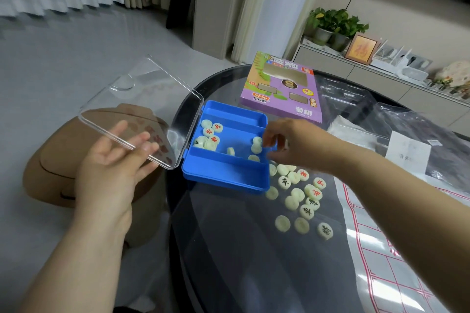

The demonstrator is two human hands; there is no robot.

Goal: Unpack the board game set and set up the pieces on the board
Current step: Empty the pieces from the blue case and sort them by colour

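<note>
A blue plastic case (223, 173) stands tilted on the dark round table (229, 249), its clear lid (142, 99) swung open to the left. My left hand (114, 168) supports the lid from below with straight fingers. Several pale round game pieces (209, 134) lie inside the case. My right hand (287, 145) grips the case's right edge, fingers curled over it. Several more pieces (302, 198), some with red or black characters, lie scattered on the table right of the case. A sheet board with red grid lines (396, 262) lies at the right.
The purple game box (282, 91) lies behind the case. Clear plastic wrap (368, 99) and a white paper (407, 152) lie at the far right of the table. A brown round stool (63, 160) stands left of the table, under the lid.
</note>
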